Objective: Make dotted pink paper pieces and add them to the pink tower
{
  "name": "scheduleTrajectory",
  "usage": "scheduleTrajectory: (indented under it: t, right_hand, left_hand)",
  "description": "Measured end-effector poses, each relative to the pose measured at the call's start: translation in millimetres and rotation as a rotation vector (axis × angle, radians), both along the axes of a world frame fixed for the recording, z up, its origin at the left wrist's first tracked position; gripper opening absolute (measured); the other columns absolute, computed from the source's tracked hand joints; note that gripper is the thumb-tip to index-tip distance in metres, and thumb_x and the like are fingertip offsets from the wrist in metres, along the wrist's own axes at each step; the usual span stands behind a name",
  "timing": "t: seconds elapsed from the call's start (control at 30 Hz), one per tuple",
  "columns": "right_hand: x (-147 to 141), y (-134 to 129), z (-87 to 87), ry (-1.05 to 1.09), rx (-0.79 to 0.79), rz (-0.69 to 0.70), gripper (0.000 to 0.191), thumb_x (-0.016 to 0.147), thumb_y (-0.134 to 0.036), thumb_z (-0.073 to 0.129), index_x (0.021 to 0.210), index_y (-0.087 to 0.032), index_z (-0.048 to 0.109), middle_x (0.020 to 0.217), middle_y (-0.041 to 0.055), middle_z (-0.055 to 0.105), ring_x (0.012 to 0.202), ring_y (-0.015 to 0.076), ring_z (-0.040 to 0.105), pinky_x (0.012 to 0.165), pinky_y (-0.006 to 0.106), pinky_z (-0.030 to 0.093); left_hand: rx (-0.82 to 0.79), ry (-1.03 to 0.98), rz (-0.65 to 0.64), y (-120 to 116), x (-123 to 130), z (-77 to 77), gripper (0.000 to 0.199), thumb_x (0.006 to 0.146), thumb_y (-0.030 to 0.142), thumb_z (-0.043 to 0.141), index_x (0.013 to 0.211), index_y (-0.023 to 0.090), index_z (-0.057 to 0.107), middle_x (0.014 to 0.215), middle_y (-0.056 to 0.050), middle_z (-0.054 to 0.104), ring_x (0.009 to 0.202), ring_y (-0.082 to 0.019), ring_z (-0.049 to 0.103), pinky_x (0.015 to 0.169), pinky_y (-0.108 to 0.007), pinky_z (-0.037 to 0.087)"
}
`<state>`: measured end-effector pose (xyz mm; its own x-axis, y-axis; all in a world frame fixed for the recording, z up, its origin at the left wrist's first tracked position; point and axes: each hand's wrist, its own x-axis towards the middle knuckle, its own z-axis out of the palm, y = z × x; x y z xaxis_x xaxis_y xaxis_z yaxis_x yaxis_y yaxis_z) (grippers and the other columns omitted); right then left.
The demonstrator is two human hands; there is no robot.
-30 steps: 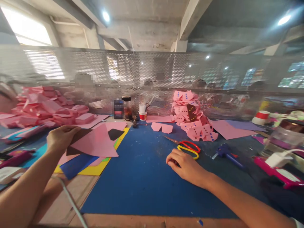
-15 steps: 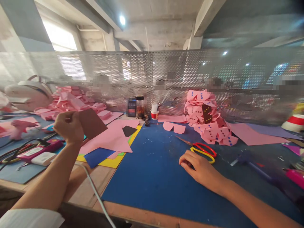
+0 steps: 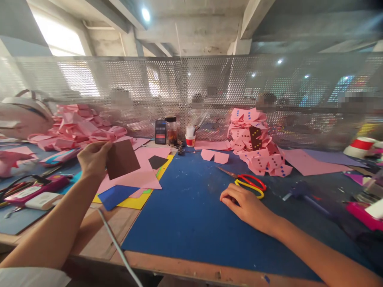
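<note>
Between thumb and fingers, my left hand (image 3: pixel 94 159) pinches a dark brown square sheet (image 3: pixel 123 159), raised over the left side of the table. Beneath it lie a large pink sheet (image 3: pixel 149 175), a blue piece (image 3: pixel 115 197) and a yellow sheet (image 3: pixel 137 202). My right hand (image 3: pixel 239 203) rests on the blue mat (image 3: pixel 176 223) with curled fingers; whether anything is in them is hidden. Just behind it are scissors (image 3: pixel 249 181) with red and yellow handles. A folded pink piece (image 3: pixel 214 156) lies farther back.
Dotted pink pieces (image 3: pixel 257 147) are stacked at back right, and a pink heap (image 3: pixel 80 127) is at back left. A jar (image 3: pixel 172 133) and a paper cup (image 3: pixel 190 139) stand by the mesh screen (image 3: pixel 209 79). A white cable (image 3: pixel 118 247) crosses the front edge.
My left hand has moved slightly right relative to the table, and the brown sheet now faces the camera more squarely. The whole view has shifted a little. My right hand stays by the scissors.
</note>
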<state>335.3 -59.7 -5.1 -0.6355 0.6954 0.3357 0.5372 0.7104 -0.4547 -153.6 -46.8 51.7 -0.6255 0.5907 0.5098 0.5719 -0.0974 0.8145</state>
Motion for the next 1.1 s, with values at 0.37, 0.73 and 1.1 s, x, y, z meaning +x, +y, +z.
scheduleTrajectory:
  t: [0.37,0.73,1.1]
  right_hand:
    - [-3,3,20.4,0.281,-0.436,0.031,0.031,0.098,-0.047,0.052,0.106,-0.019,0.065,0.091,0.0033,0.069,0.078,0.0144,0.063,0.073,0.028,0.049]
    - [-30,18,25.8,0.539,-0.615,-0.009,0.03,0.094,-0.047,0.058,0.086,-0.018,0.059,0.065,-0.0024,0.064,0.056,0.0106,0.056,0.057,0.024,0.044]
    - [-18,29,10.0,0.48,-0.627,-0.204,0.033,0.097,-0.05,0.053,0.084,-0.02,0.058,0.063,-0.0025,0.065,0.054,0.0112,0.055,0.054,0.024,0.041]
  left_hand:
    - [-0.067,-0.215,-0.603,2,150,25.5,0.037,0.075,0.045,0.079,0.1,0.019,0.072,0.086,-0.001,0.072,0.073,-0.015,0.06,0.063,-0.025,0.042]
    - [-0.288,-0.276,-0.99,3,246,-4.4,0.03,0.074,0.048,0.079,0.093,0.027,0.07,0.083,-0.001,0.07,0.074,-0.019,0.066,0.063,-0.031,0.048]
    - [-0.648,-0.526,-1.257,-1,242,-39.6,0.035,0.073,0.048,0.08,0.103,0.031,0.075,0.094,-0.004,0.077,0.084,-0.027,0.072,0.07,-0.037,0.053]
